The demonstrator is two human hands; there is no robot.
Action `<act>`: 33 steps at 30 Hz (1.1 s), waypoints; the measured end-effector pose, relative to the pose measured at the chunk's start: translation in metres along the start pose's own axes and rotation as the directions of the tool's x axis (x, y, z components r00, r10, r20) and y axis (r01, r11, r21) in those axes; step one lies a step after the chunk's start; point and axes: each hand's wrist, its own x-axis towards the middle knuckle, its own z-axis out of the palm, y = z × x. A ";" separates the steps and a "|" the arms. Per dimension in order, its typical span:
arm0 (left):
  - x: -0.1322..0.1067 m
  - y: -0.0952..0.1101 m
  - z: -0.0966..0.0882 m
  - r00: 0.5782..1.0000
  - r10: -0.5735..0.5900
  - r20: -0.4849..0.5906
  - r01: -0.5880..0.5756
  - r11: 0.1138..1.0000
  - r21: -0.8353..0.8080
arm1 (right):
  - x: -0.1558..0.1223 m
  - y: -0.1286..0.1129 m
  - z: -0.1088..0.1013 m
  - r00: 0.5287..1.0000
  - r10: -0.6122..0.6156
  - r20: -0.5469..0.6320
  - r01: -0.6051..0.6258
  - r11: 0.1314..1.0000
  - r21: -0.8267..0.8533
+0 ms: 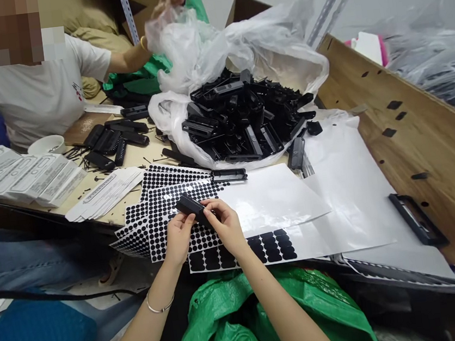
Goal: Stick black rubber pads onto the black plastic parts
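Both my hands grip one long black plastic part, tilted, above the sticker sheets. My left hand pinches its near left side, and my right hand closes around its right end. Below it lie white sheets of round black stickers, partly peeled bare on the right. Another sheet with larger black stickers sticks out beneath my right forearm. Just beyond my hands rests a hollow black plastic part. The fingertips hide part of what I hold.
An open plastic bag heaped with black parts stands behind. At left are stacked white boxes, flat cards, a white bowl and a co-worker. A wooden board edges the right; a green sack hangs below.
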 end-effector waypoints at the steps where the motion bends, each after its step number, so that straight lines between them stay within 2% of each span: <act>1: 0.000 0.000 0.000 1.000 -0.001 -0.002 0.001 1.000 0.000 | 0.000 0.000 0.000 1.000 -0.004 -0.002 0.004 1.000 -0.004; 10: -0.001 -0.003 -0.001 1.000 0.005 -0.001 -0.005 1.000 -0.008 | -0.001 0.000 0.004 0.998 0.019 -0.052 -0.018 1.000 0.018; 15: -0.003 -0.001 -0.001 1.000 0.013 0.013 -0.013 0.999 0.033 | 0.001 0.002 0.005 0.982 0.110 -0.154 -0.084 0.982 0.166; 19: -0.006 -0.003 -0.007 0.996 0.026 0.080 -0.036 0.991 0.128 | 0.000 -0.001 0.004 0.989 0.148 0.018 -0.149 0.981 0.122; 23: -0.005 -0.008 -0.016 0.994 0.015 0.105 -0.032 0.986 0.164 | -0.008 -0.012 -0.002 0.993 0.096 0.067 -0.098 0.995 0.020; 26: -0.003 -0.010 -0.020 0.995 -0.022 0.095 0.004 0.982 0.189 | -0.021 -0.030 -0.025 0.993 0.088 0.075 -0.077 0.987 -0.142; 27: -0.003 -0.011 -0.021 0.996 -0.033 0.086 0.017 0.984 0.180 | -0.026 -0.036 -0.039 0.996 0.081 0.037 -0.072 0.975 -0.212; 29: -0.003 -0.010 -0.020 0.996 -0.049 0.073 0.040 0.992 0.122 | -0.040 -0.048 -0.072 0.992 0.012 -0.126 -0.058 0.930 -0.364; 30: -0.003 -0.010 -0.020 0.996 -0.056 0.075 0.050 0.995 0.085 | -0.048 -0.052 -0.091 0.973 -0.058 -0.223 -0.051 0.890 -0.454; 32: -0.004 -0.009 -0.019 0.994 -0.066 0.082 0.064 0.998 0.030 | -0.064 -0.056 -0.126 0.896 -0.196 -0.398 -0.109 0.772 -0.626; 33: -0.004 -0.008 -0.018 0.994 -0.068 0.082 0.067 0.998 0.017 | -0.073 -0.055 -0.141 0.859 -0.244 -0.450 -0.151 0.719 -0.678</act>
